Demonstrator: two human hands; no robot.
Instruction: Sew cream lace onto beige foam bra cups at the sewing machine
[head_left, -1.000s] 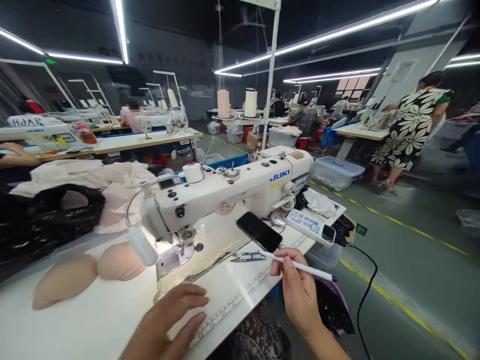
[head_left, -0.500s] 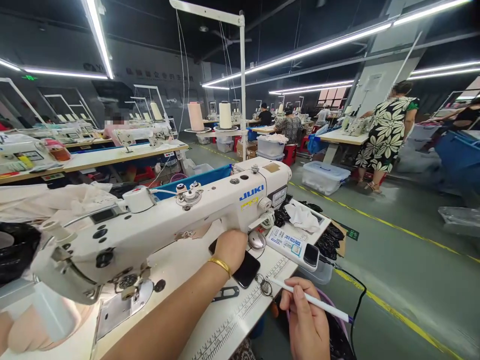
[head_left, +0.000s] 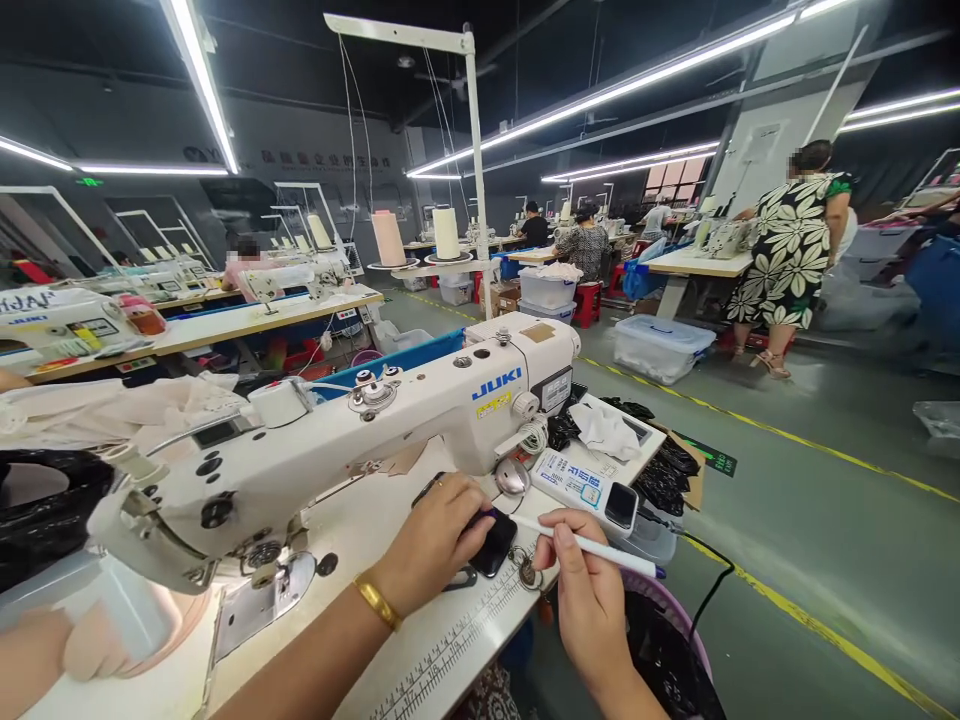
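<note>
My right hand (head_left: 589, 590) is closed around a white pen (head_left: 607, 552) with a purple end, its other end pointing toward my left hand. My left hand (head_left: 431, 540), with a gold bracelet on the wrist, is over a black phone (head_left: 495, 545) lying on the white machine table. Its thumb and fingertips pinch together at something small and purple, too small to name. A ring of keys (head_left: 529, 570) lies beside the phone, close to my right fingers. Behind my hands stands a white JUKI sewing machine (head_left: 420, 405).
A white box (head_left: 577, 480) with a dark device, a white cloth (head_left: 606, 430) and black plastic are on the table's right. Another person's blurred hand (head_left: 97, 640) is at lower left. A purple-rimmed basket (head_left: 694, 630) stands below right. A person (head_left: 795, 240) stands farther back.
My left hand has drawn back toward me and uncovered the machine's base. My right hand with the pen has moved up and left, closer to the phone. The view has shifted slightly.
</note>
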